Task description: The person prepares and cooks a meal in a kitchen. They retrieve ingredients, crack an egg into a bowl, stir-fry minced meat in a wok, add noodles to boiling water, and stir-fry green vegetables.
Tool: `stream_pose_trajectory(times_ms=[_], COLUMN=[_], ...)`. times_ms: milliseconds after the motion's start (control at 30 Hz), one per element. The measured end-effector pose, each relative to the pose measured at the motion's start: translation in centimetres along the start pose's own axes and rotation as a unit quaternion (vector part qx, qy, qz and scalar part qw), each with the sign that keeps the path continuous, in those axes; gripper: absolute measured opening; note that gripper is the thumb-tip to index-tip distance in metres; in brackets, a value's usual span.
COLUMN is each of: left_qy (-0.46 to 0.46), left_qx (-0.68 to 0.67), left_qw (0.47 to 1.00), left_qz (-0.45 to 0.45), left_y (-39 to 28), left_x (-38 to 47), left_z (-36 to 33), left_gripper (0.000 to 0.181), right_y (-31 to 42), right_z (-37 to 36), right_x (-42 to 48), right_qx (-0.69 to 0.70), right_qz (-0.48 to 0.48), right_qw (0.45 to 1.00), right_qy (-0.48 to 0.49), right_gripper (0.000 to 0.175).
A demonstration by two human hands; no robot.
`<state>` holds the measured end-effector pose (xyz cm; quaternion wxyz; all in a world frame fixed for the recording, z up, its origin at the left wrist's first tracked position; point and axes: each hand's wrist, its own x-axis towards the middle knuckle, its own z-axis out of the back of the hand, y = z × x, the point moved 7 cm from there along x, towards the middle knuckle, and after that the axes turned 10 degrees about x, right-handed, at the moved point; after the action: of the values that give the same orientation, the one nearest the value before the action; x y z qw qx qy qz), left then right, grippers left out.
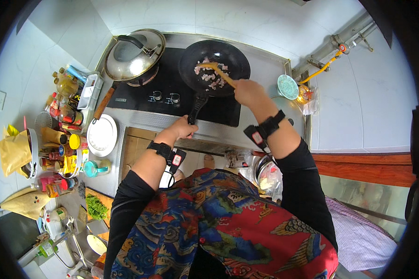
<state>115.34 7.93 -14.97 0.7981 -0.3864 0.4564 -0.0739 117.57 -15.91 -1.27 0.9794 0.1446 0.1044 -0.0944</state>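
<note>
My left hand [183, 127] is closed around the black handle [197, 108] of a dark wok [237, 62] on the gas hob. My right hand [249, 92] grips a wooden spatula [222, 73], whose head is inside the wok. Small pieces of pinkish chopped meat [208, 77] lie spread on the wok's bottom, around and beside the spatula head. Left of the wok, a second pan with a wooden handle [104, 103] sits on the other burner under a domed metal and glass lid [132, 66].
A white plate [102, 135] and many bottles and jars [77, 142] stand at the left. Chopped greens [96, 206] lie on a wooden board [90, 192] near the sink. At the right are a patterned bowl [287, 87], a glass lid [282, 104] and a yellow gas hose [321, 70].
</note>
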Motion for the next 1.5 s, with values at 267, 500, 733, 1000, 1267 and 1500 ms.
stream_pose_trajectory(times_ms=[267, 500, 733, 1000, 1267, 1500], left_qy=[0.006, 0.018, -0.006, -0.001, 0.006, -0.006], left_qx=[0.039, 0.039, 0.034, 0.055, 0.023, 0.046], left_qw=[0.999, 0.999, 0.999, 0.999, 1.000, 0.999], left_qz=[-0.001, -0.005, -0.006, 0.002, 0.006, -0.001], left_y=[-0.1, -0.3, 0.1, -0.1, 0.2, 0.3], left_x=[0.2, 0.3, 0.5, 0.4, 0.8, 0.7], left_z=[0.1, -0.1, 0.2, 0.2, -0.1, 0.3], left_gripper=[0.028, 0.030, 0.037, 0.032, 0.032, 0.031], right_y=[-2.4, -2.6, 0.3, 0.5, -1.3, 1.1], right_z=[8.1, 5.2, 3.3, 5.8, 3.5, 6.8], right_x=[-7.8, -3.2, -2.8, -6.3, 2.5, -3.2], right_qx=[-0.051, 0.026, -0.035, -0.022, -0.020, -0.052], right_qz=[-0.020, -0.003, 0.020, 0.036, -0.026, 0.075], right_qw=[0.993, 1.000, 0.997, 0.997, 0.998, 0.994], right_qy=[0.102, -0.015, 0.071, 0.071, -0.055, 0.061], right_gripper=[0.031, 0.026, 0.022, 0.028, 0.024, 0.032])
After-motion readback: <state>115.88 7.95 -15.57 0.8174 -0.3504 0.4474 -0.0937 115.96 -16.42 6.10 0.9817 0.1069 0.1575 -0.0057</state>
